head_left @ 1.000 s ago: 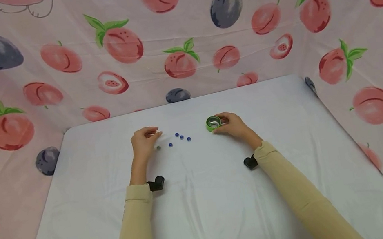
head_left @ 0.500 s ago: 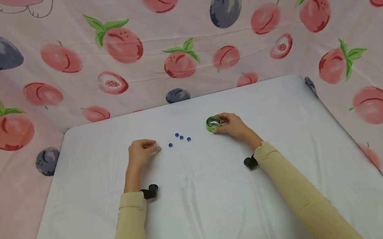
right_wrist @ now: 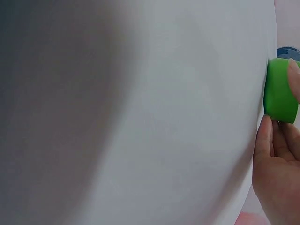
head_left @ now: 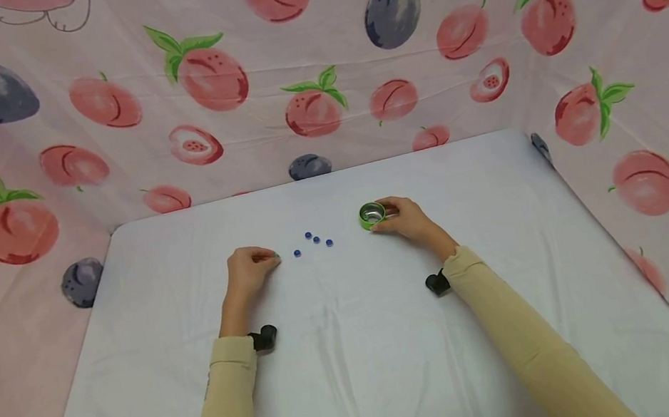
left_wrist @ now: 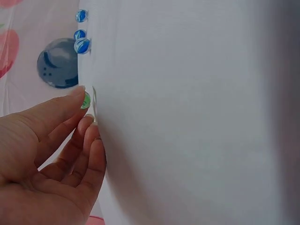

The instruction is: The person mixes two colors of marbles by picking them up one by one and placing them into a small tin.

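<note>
L hand (left_wrist: 44,159) fingertips on green marble (left_wrist: 86,100), 3 blue marbles (left_wrist: 80,33) beyond

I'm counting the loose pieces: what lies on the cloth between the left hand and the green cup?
Four blue marbles lie between the left hand and the green cup, on otherwise bare white cloth, shown in the head view.

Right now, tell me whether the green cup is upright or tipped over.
Upright. The green cup stands on the white table with its open mouth facing up, and the right hand holds its side.

A small green marble (left_wrist: 86,100) lies on the white cloth beside an upright green cup (head_left: 372,215).
</note>
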The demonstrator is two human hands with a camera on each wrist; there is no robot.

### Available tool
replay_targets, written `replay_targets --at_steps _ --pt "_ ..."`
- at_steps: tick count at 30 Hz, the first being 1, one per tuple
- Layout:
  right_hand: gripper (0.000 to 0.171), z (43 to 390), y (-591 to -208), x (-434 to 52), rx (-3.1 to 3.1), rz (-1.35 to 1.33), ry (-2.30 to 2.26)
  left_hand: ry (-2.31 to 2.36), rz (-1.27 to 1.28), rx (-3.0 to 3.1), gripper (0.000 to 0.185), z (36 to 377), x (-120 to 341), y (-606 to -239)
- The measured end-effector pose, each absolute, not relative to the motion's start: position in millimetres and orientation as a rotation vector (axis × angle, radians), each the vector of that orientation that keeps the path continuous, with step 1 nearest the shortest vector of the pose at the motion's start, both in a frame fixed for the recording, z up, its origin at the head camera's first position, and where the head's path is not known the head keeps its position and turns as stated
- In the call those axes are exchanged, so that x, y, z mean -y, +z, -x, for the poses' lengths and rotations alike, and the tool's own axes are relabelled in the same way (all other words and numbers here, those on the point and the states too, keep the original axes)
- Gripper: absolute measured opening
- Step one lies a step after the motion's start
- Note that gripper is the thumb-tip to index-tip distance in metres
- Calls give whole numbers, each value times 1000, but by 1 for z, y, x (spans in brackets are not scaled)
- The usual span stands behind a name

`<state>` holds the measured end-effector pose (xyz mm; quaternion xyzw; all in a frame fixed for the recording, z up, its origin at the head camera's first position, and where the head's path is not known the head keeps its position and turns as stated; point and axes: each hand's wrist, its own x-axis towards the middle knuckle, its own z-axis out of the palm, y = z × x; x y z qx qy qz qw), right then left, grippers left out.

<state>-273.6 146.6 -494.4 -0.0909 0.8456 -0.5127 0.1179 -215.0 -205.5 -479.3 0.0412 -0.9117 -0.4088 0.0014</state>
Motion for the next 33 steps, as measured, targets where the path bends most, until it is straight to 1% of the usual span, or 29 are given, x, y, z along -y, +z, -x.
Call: replay_targets --at_steps 7,20,33 --pt "67 274 -494 -146 -2469 262 -1506 -1319 -96 2813 24 222 197 -468" --pt "68 274 -491 -145 -2476 257 -1483 -1354 -20 2786 25 245 159 -443" --pt "71 273 -491 -141 -2479 270 -1568 -1400 129 2756 20 259 115 -444"
